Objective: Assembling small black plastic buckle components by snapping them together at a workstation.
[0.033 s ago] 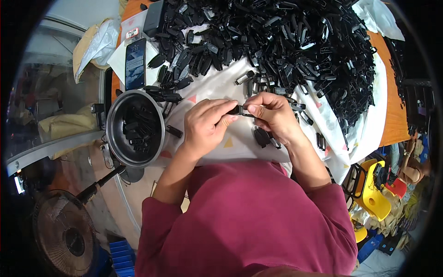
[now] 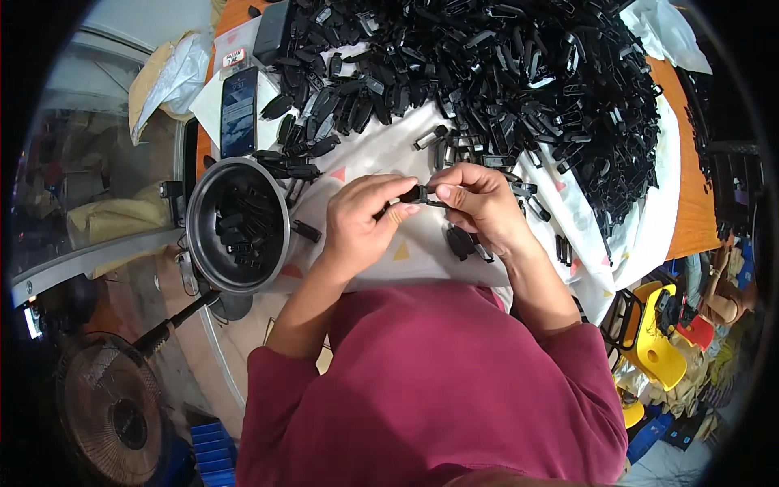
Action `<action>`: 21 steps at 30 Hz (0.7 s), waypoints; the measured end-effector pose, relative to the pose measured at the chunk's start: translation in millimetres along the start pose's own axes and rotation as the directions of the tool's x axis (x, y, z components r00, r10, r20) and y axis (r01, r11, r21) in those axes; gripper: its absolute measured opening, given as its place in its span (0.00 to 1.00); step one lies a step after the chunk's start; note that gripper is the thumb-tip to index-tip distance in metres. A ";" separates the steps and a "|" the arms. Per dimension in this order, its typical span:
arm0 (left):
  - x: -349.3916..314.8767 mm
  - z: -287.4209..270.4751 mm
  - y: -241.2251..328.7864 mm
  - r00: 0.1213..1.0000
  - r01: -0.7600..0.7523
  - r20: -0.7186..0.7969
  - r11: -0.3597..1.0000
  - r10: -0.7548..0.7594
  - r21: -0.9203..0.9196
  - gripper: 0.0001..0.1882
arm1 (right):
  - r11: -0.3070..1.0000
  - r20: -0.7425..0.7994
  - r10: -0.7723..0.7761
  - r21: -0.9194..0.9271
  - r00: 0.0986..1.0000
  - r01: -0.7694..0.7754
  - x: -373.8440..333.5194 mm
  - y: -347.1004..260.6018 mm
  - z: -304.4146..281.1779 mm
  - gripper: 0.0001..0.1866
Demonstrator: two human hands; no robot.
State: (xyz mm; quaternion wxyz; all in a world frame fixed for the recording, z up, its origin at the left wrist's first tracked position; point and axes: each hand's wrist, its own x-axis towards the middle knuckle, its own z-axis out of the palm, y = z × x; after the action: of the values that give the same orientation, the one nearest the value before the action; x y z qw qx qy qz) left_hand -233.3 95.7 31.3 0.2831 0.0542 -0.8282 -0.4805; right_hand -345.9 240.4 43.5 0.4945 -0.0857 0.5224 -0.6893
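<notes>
My left hand (image 2: 363,221) and my right hand (image 2: 485,209) meet above the cloth, close to my body. Between them is a small black clip-like piece (image 2: 419,196), pinched at its left by the left thumb and fingers and at its right by the right ones. The fingertips cover much of it, so its exact kind does not show. Just below the right hand lie a few loose black pieces (image 2: 461,242). Beyond it, several pieces with shiny metal parts (image 2: 460,148) rest on the cloth. A metal bowl (image 2: 284,235) holding similar black pieces stands left of my left hand.
A large heap of black pieces (image 2: 487,73) covers the far table. White patterned cloth (image 2: 381,150) lies over the orange tabletop (image 2: 694,187). A phone (image 2: 238,114) sits at the back left. A fan (image 2: 122,414) stands lower left, a yellow chair (image 2: 656,345) lower right.
</notes>
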 end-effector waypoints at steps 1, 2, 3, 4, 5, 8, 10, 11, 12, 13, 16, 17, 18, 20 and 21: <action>-2.6 0.8 -1.6 0.992 0.124 0.006 0.976 -0.125 -0.178 0.12 | 0.996 0.053 0.038 0.082 0.998 -0.043 0.2 -0.1 -0.1 0.05; -8.9 5.8 0.0 0.894 0.431 0.098 0.777 -0.438 -0.458 0.15 | 0.993 0.054 -0.017 0.118 0.998 0.011 0.0 -0.8 10.4 0.09; -11.4 10.8 0.6 0.895 0.428 0.092 0.780 -0.437 -0.456 0.15 | 0.993 0.060 -0.019 0.116 0.998 0.012 0.1 4.1 17.8 0.09; -12.8 15.6 1.3 0.899 0.404 0.061 0.766 -0.434 -0.501 0.16 | 0.986 -0.065 -0.169 -0.022 0.983 0.168 0.3 11.6 23.7 0.11; -14.2 21.2 2.3 0.900 0.378 0.029 0.747 -0.434 -0.546 0.17 | 0.938 -0.166 -0.327 -0.179 0.930 0.297 -0.9 18.0 24.8 0.13; -15.3 21.3 6.5 0.853 0.429 0.081 0.603 -0.516 -0.672 0.16 | 0.944 -0.096 -0.243 -0.254 0.965 0.212 -5.1 19.5 22.3 0.14; -17.1 17.6 9.9 0.809 0.441 0.163 0.398 -0.565 -0.804 0.15 | 0.982 -0.030 -0.078 -0.176 0.996 0.072 -11.5 16.1 26.6 0.13; -20.4 14.3 10.5 0.782 0.471 0.224 0.315 -0.582 -0.824 0.15 | 0.961 -0.022 -0.136 -0.244 0.991 0.126 -15.3 22.8 26.6 0.11; -24.7 10.4 8.0 0.790 0.454 0.269 0.231 -0.552 -0.860 0.15 | 0.949 0.014 -0.185 -0.257 0.983 0.183 -20.3 24.3 30.5 0.09; -28.5 4.1 6.4 0.798 0.437 0.309 0.144 -0.517 -0.888 0.14 | 0.934 0.050 -0.234 -0.267 0.971 0.239 -22.7 25.2 34.3 0.08; -37.8 -29.2 11.4 0.775 0.553 0.224 0.462 -0.591 -0.694 0.11 | 0.792 0.226 -0.215 -0.529 0.950 0.305 -11.2 25.8 34.4 0.07; -35.0 -47.5 16.3 0.880 0.474 0.080 0.852 -0.469 -0.221 0.09 | 0.660 0.302 -0.234 -0.649 0.924 0.379 -2.9 27.1 29.6 0.08; -40.3 -66.3 7.5 0.971 0.228 -0.126 0.951 -0.205 0.209 0.09 | 0.510 0.304 -0.308 -0.747 0.901 0.426 3.6 25.9 26.9 0.09; -33.9 -97.4 10.7 0.907 0.415 -0.339 0.675 -0.251 0.610 0.10 | 0.057 0.368 -0.475 -0.894 0.799 0.445 24.7 20.9 5.2 0.11; -28.9 -110.6 11.2 0.894 0.447 -0.356 0.578 -0.271 0.683 0.12 | -0.078 0.295 -0.506 -0.952 0.811 0.297 36.3 17.1 -3.4 0.11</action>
State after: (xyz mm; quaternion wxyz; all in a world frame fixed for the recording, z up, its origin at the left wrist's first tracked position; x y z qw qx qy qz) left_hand -149.5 27.5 70.3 0.2179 0.3843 -0.8870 -0.1345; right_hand -355.9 215.1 13.8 0.0301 -0.4917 0.8279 -0.2682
